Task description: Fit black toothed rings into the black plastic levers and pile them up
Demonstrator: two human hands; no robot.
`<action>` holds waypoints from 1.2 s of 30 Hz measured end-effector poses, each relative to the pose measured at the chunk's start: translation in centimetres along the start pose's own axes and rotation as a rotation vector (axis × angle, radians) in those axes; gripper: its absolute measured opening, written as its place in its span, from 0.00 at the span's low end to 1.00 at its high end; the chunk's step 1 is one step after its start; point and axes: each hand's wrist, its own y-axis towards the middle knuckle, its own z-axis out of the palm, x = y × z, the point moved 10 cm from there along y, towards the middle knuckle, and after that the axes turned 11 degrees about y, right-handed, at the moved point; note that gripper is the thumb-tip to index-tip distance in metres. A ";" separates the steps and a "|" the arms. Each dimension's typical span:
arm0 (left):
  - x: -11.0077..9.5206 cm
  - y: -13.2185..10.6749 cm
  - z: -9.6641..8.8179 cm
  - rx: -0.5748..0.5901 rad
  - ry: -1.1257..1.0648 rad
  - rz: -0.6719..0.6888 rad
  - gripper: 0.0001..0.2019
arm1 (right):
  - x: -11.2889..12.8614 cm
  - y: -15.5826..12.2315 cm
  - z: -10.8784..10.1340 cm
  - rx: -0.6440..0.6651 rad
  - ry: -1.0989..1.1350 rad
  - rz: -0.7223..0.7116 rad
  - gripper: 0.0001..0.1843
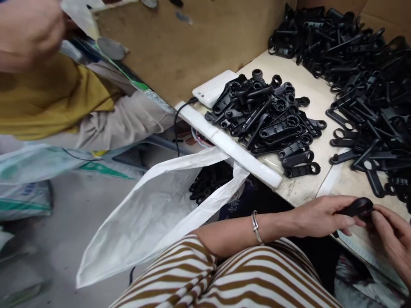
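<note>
My left hand (pixel 324 216) is closed around a black plastic arm-shaped part (pixel 361 207) with a ring at its end, above the table's near edge. At the right border, my right hand (pixel 393 237) has its thumb and fingers at the ring end of the same part. Its fingertips seem to pinch something there, but what it is stays hidden. Just beyond my hands lies a pile of similar black parts (pixel 266 115). A larger heap of black parts (pixel 362 77) fills the right side of the table.
An open white sack (pixel 150 205) hangs from the table's white edge strip (pixel 231 145), with black parts inside. A white device (pixel 213 90) with a cable sits by a cardboard panel (pixel 192 42). Another person's hand (pixel 30 32) is at upper left.
</note>
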 end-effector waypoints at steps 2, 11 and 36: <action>0.3 -0.1 0.1 0.004 -0.070 -0.015 0.26 | 1.7 0.4 0.2 0.007 -0.070 -0.068 0.18; 0.5 -0.8 -2.7 -0.241 -0.269 0.004 0.22 | 5.0 0.7 1.6 0.111 -0.073 -0.217 0.23; -2.6 -0.9 -2.0 -0.207 0.678 0.076 0.20 | 10.2 0.6 0.9 -0.129 0.267 -0.184 0.14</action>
